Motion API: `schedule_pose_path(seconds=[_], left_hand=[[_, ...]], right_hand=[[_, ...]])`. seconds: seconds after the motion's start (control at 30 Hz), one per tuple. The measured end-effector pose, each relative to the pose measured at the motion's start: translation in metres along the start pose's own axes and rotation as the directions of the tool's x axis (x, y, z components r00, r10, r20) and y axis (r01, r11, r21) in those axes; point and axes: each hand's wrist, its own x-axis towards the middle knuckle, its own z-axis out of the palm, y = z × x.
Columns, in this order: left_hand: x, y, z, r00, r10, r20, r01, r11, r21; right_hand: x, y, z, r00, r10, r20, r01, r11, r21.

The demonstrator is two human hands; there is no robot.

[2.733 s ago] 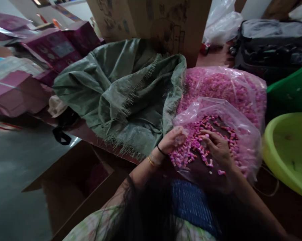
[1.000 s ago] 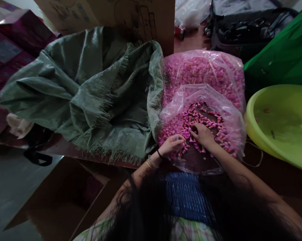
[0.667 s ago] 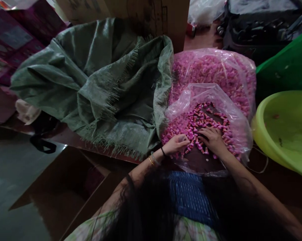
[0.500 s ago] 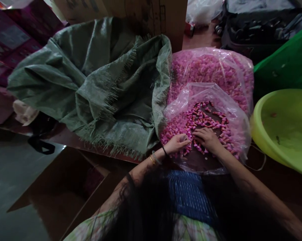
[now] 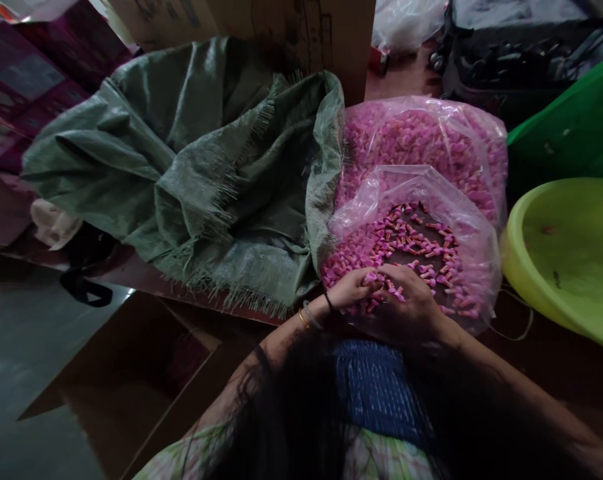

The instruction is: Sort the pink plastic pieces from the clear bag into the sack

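Note:
Small pink pieces with orange-red stems (image 5: 406, 233) lie spread on a dark surface inside the mouth of a clear plastic bag (image 5: 411, 175). At the near edge of the pile, my left hand (image 5: 350, 288) is closed, with pink pieces showing at its fingertips. My right hand (image 5: 417, 303) curls in from the right, its fingers meeting the left fingertips. Several pink pieces show between its fingers and thumb. The right palm is hidden, so how many pieces it holds cannot be seen.
A fuller bag of pink pieces (image 5: 421, 133) sits behind. Left of it lies a crumpled green woven sack (image 5: 191, 180). A yellow-green basin (image 5: 519, 247) stands at the right, below green material (image 5: 571, 120). An open cardboard box (image 5: 131, 373) sits lower left, and a packed suitcase (image 5: 511, 67) far right.
My right hand has drawn nearer to me and turned, curling around pink pieces against my left hand. My left hand stays in nearly the same place, with a pink piece now showing at its fingertips.

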Motion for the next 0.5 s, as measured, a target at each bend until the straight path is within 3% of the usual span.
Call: schedule_pose_path(seconds=[0.07, 0.13, 0.3, 0.4, 0.5], left_hand=[[-0.003, 0.002, -0.004, 0.999, -0.016, 0.043, 0.015, 0.999, 0.043], [-0.005, 0.003, -0.006, 0.995, -0.048, 0.085, 0.040, 0.995, 0.087], [0.000, 0.004, 0.009, 0.982, -0.186, 0.031, 0.185, 0.982, 0.029], [0.010, 0.008, 0.019, 0.964, -0.265, 0.037, 0.264, 0.921, -0.287], [0.022, 0.014, 0.016, 0.942, -0.337, -0.001, 0.245, 0.686, -0.686]], right_hand=[[-0.007, -0.001, 0.003, 1.000, -0.001, -0.007, 0.001, 0.998, -0.060], [-0.010, 0.001, 0.003, 0.998, -0.020, 0.057, 0.025, 0.996, -0.085], [0.000, 0.010, -0.003, 0.989, -0.039, 0.144, 0.045, 0.998, -0.039], [0.008, 0.006, -0.007, 0.998, 0.037, 0.048, -0.039, 0.999, 0.035], [0.010, -0.009, -0.006, 0.966, 0.180, -0.187, -0.164, 0.981, 0.099]])
